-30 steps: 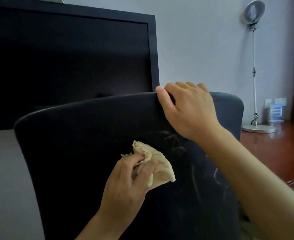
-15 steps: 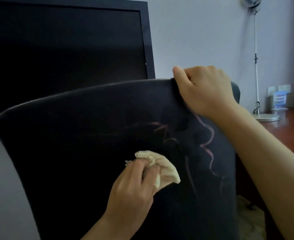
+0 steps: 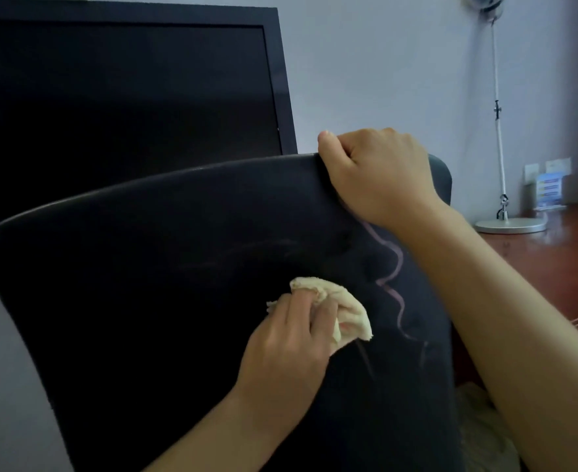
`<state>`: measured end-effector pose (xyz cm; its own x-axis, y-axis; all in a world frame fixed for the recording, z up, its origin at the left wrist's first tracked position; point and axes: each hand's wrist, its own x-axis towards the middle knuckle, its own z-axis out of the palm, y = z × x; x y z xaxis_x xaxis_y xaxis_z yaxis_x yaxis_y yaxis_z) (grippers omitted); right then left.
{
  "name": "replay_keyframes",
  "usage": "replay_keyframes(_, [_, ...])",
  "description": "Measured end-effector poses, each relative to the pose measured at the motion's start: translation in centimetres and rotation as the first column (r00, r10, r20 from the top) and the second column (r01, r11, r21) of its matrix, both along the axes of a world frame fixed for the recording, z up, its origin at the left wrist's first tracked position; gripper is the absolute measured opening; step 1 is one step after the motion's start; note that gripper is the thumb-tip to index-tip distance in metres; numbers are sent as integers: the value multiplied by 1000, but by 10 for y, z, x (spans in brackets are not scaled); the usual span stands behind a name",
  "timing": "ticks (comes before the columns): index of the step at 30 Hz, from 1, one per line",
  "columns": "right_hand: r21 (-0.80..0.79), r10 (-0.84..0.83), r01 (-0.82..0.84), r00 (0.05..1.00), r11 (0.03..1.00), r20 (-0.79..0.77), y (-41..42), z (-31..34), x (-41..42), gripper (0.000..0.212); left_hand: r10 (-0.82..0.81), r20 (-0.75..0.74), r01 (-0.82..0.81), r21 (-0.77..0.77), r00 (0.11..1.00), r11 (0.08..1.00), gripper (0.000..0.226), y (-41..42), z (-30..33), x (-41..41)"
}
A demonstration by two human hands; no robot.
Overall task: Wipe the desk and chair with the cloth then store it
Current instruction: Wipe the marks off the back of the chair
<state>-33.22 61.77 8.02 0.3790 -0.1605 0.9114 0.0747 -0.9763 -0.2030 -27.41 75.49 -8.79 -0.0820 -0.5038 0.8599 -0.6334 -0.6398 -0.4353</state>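
You've got a big dark monitor (image 3: 124, 107) at 10 o'clock against the pale wall (image 3: 383, 69). At 2 o'clock: white fan stand (image 3: 498, 131), round base (image 3: 510, 226), and a small blue-labelled card holder (image 3: 549, 190) beside it.

The left hand (image 3: 291, 356) presses a bunched cream cloth (image 3: 340, 310) against the dark chair back (image 3: 144, 301); the right hand (image 3: 379, 178) takes a grip on its top edge, beside pink scribbles (image 3: 395, 267).
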Motion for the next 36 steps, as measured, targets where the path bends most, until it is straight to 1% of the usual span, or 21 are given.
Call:
replay_keyframes(2, [-5,4,-4,1000,1000,-6,2,0,0,53,46,61,-43,-45,997,998,29,11,27,-4])
replay_keyframes(4, [3,-3,3,1000,1000,8,1,0,1,54,104,124,-81,-181,987,980,21,25,73,-8])
replay_keyframes(6, [23,-6,6,1000,1000,10,0,-1,3,53,89,87,-66,-240,992,969,22,33,106,-15])
replay_keyframes(8, [50,10,-9,1000,999,-19,2,2,4,51,96,56,-80,-245,994,966,25,29,110,-20])
replay_keyframes(11, [54,2,0,999,999,-36,1,4,5,51,120,8,-117,-166,993,979,41,2,65,-15])
replay_keyframes(14, [44,-20,21,1000,999,-19,-1,1,4,51,121,8,-121,-38,993,992,23,-25,3,-9])
replay_keyframes(17, [44,-17,17,1000,999,-6,-4,-1,3,50,87,-13,-85,149,996,985,4,-33,-39,-13])
replay_keyframes(19, [48,-10,9,1000,999,5,-4,0,3,50,71,-5,-68,206,997,976,20,-33,-30,-15])
replay_keyframes(20, [49,-9,8,1000,999,5,-4,0,3,51,69,11,-70,190,998,979,20,-31,-16,-16])
replay_keyframes(22, [44,-11,11,1000,999,1,-5,0,3,51,104,39,-107,99,994,989,5,-25,27,-17])
replay_keyframes(23, [35,-14,14,1000,999,5,-6,0,4,51,128,67,-130,31,990,991,17,-22,50,-17])
replay_keyframes(24, [22,-12,12,1000,1000,12,-6,-1,4,52,148,96,-148,-3,984,989,21,-19,69,-17])
replay_keyframes(26, [11,3,-3,1000,1000,11,-7,-2,5,52,139,134,-135,-37,981,990,9,-20,82,-21])
replay_keyframes(27, [5,6,-6,1000,1000,4,-8,-2,5,53,140,142,-136,-38,980,990,4,-23,73,-21])
replay_keyframes(28, [2,6,-6,1000,1000,-7,-9,-2,4,53,139,156,-138,-17,978,990,9,-27,51,-18])
replay_keyframes(30, [-2,9,-9,1000,1000,-25,-10,-2,1,53,115,120,-130,130,986,983,21,-33,-11,-12])
replay_keyframes(32, [-26,29,-30,999,999,-37,-9,-1,-2,53,52,69,-69,275,996,959,28,-30,-67,-10])
replay_keyframes(33, [-33,43,-44,999,998,-33,-13,0,-5,53,45,35,-55,337,998,940,26,-30,-79,-12])
replay_keyframes(34, [-38,78,-79,996,996,-36,-13,2,-5,50,65,14,-66,387,998,920,17,-24,-81,-11])
replay_keyframes(35, [-39,97,-99,995,994,-33,-19,2,-6,50,48,12,-49,405,999,913,10,-22,-72,-11])
replay_keyframes(36, [-26,98,-99,995,995,-30,-27,3,-6,50,36,15,-39,376,999,926,10,-20,-51,-10])
